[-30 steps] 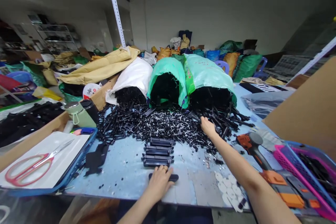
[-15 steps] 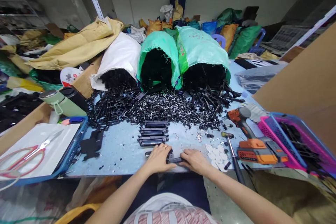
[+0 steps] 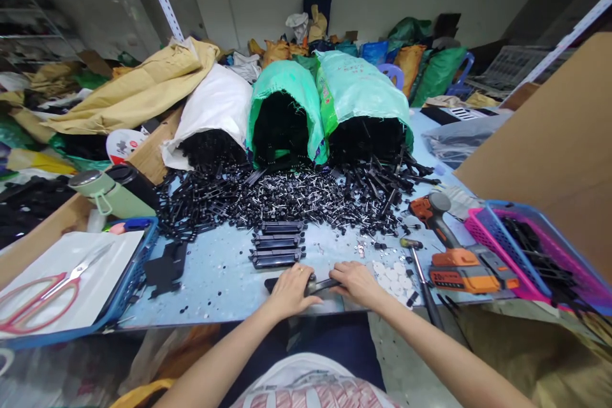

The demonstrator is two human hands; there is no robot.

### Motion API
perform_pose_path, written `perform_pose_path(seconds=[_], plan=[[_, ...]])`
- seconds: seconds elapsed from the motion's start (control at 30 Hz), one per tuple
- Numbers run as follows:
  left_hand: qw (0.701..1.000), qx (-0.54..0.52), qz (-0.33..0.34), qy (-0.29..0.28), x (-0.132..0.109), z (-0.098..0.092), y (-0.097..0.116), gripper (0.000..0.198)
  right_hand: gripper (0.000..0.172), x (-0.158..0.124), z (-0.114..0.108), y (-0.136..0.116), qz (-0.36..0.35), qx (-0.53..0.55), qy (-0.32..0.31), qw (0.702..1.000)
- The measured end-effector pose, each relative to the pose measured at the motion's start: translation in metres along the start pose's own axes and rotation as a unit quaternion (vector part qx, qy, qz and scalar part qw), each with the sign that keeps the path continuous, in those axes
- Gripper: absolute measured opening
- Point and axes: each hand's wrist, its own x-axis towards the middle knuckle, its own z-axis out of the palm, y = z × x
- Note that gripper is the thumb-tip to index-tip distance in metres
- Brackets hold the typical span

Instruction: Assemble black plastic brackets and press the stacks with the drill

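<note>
Both my hands rest at the near edge of the light blue table (image 3: 215,274). My left hand (image 3: 289,290) is closed over a flat black plastic part (image 3: 271,283). My right hand (image 3: 356,282) pinches a thin black strip (image 3: 326,283) that meets the left hand's part. Just beyond lie a few finished black assemblies (image 3: 277,244) stacked in a row. Behind them spreads a large heap of small black parts (image 3: 287,194) spilling from three sacks: one white (image 3: 215,105) and two green (image 3: 287,86).
An orange cordless drill (image 3: 454,255) and a hammer (image 3: 421,280) lie right of my hands, beside white discs (image 3: 394,277). A pink and blue basket (image 3: 530,255) stands far right. At left are a blue tray (image 3: 138,261) with red scissors (image 3: 38,293) and a green flask (image 3: 112,194).
My right hand drew back from the parts heap to the near edge and joined the left hand on the black part. The view tilted down; since half a second ago little has moved.
</note>
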Motion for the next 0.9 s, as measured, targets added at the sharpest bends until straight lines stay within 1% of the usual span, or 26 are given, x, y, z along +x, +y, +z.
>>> perform_pose_path(seconds=[0.07,0.1,0.13,0.17,0.23,0.27,0.33,0.4,0.47,0.53,0.6,0.67,0.7,0.73,0.8,0.83,0.9], plan=[[0.999,0.034,0.015,0.032,0.027,-0.007,0.0,0.05,0.032,-0.006,0.008,0.01,0.017,0.018,0.016,1.0],[0.997,0.056,0.003,0.05,0.045,-0.011,-0.002,0.041,0.033,-0.009,0.012,0.014,0.026,0.027,0.027,0.999],[0.995,0.076,-0.032,0.058,0.065,-0.014,-0.006,0.031,0.033,-0.013,0.016,0.016,0.034,0.035,0.039,0.998],[0.994,0.08,-0.049,0.064,0.086,-0.016,-0.011,0.026,0.034,-0.017,0.021,0.018,0.04,0.042,0.048,0.997],[0.993,0.077,-0.05,0.067,0.123,-0.016,-0.023,0.023,0.033,-0.025,0.028,0.018,0.051,0.056,0.06,0.995],[0.994,0.072,-0.044,0.067,0.138,-0.014,-0.029,0.021,0.033,-0.028,0.031,0.018,0.056,0.064,0.063,0.994],[0.995,0.059,-0.031,0.07,0.158,-0.009,-0.036,0.019,0.032,-0.031,0.032,0.019,0.066,0.082,0.07,0.992],[0.995,0.043,-0.026,0.084,0.164,-0.005,-0.038,0.018,0.029,-0.028,0.029,0.025,0.083,0.1,0.09,0.987],[0.993,0.023,-0.03,0.109,0.157,-0.006,-0.037,0.017,0.025,-0.017,0.023,0.035,0.123,0.102,0.124,0.979],[0.989,0.001,-0.04,0.141,0.137,-0.01,-0.034,0.016,0.023,0.001,0.016,0.049,0.194,0.08,0.145,0.967],[0.983,-0.018,-0.057,0.175,0.106,-0.015,-0.034,0.019,0.023,0.024,0.013,0.06,0.269,0.055,0.148,0.95],[0.97,-0.061,-0.09,0.216,0.068,-0.017,-0.036,0.022,0.025,0.045,0.013,0.068,0.322,0.046,0.141,0.935],[0.951,-0.133,-0.12,0.251,0.049,-0.015,-0.039,0.021,0.026,0.054,0.014,0.07,0.338,0.047,0.139,0.93],[0.928,-0.204,-0.155,0.27,0.03,-0.012,-0.041,0.02,0.025,0.061,0.015,0.071,0.346,0.051,0.137,0.927],[0.883,-0.32,-0.21,0.272,-0.002,-0.003,-0.044,0.022,0.022,0.068,0.018,0.072,0.355,0.059,0.131,0.924],[0.867,-0.354,-0.229,0.265,-0.014,0.003,-0.045,0.023,0.022,0.068,0.018,0.072,0.353,0.064,0.13,0.924],[0.854,-0.377,-0.245,0.261,-0.028,0.012,-0.044,0.024,0.022,0.066,0.017,0.071,0.337,0.078,0.133,0.929]])
